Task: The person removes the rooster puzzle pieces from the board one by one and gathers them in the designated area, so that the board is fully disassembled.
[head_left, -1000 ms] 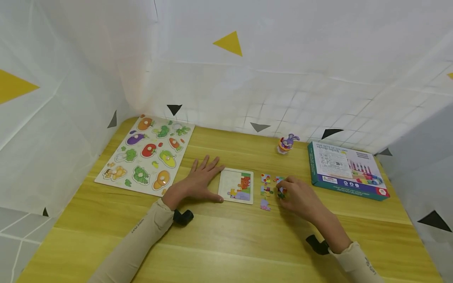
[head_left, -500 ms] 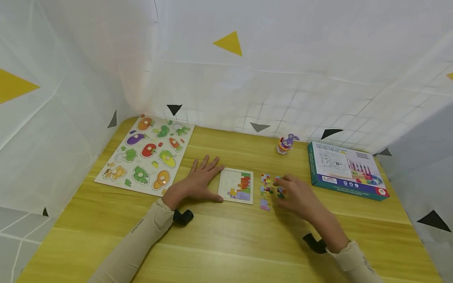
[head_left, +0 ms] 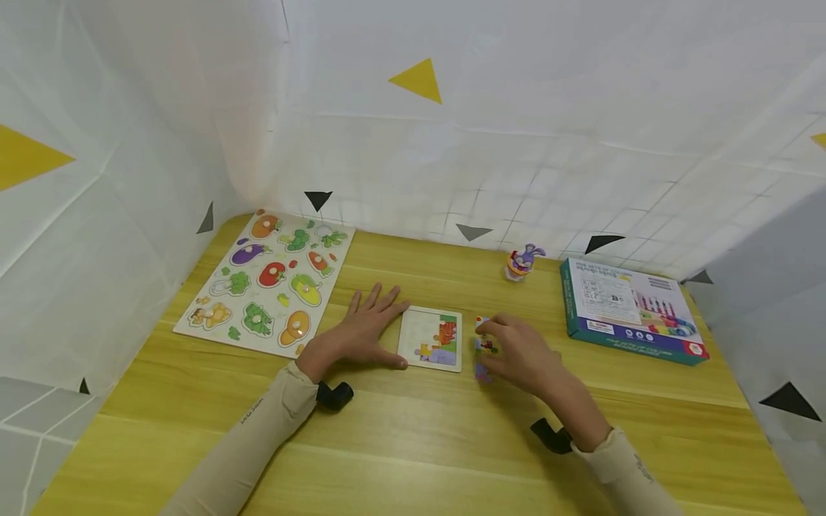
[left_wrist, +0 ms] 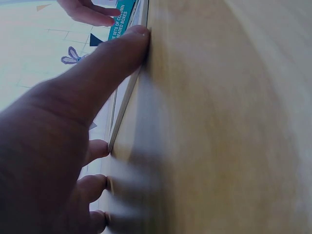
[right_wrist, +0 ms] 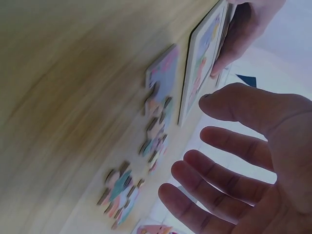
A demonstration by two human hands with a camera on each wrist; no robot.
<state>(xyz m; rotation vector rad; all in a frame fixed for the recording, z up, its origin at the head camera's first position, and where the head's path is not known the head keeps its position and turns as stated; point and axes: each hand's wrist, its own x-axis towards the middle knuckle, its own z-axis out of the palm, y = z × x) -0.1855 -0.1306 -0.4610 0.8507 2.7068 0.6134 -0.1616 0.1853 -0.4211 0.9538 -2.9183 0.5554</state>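
My left hand [head_left: 368, 331] lies on the table with spread fingers. Its thumb and index fingertip touch the left edge of a small jigsaw tray [head_left: 416, 330], which is partly filled with picture pieces at its right side. My right hand [head_left: 524, 356] hovers over the loose jigsaw pieces [head_left: 488, 347] right of the tray, covering many of them in the head view. In the right wrist view, thumb and fingers are apart with nothing between them. There, a row of pieces [right_wrist: 163, 73] lies beside the tray, and a second cluster [right_wrist: 119, 192] lies farther off.
A vegetable knob puzzle board [head_left: 267, 287] lies at the back left. Behind the pieces stands a purple rabbit figure [head_left: 523, 262]. A teal-edged box [head_left: 635, 308] occupies the right side. White sheeting [head_left: 387, 165] rises behind the wooden table [head_left: 400, 451].
My right hand has moved left, from the right-hand pieces to above the left column near the tray. The left hand and the tray have stayed in place.
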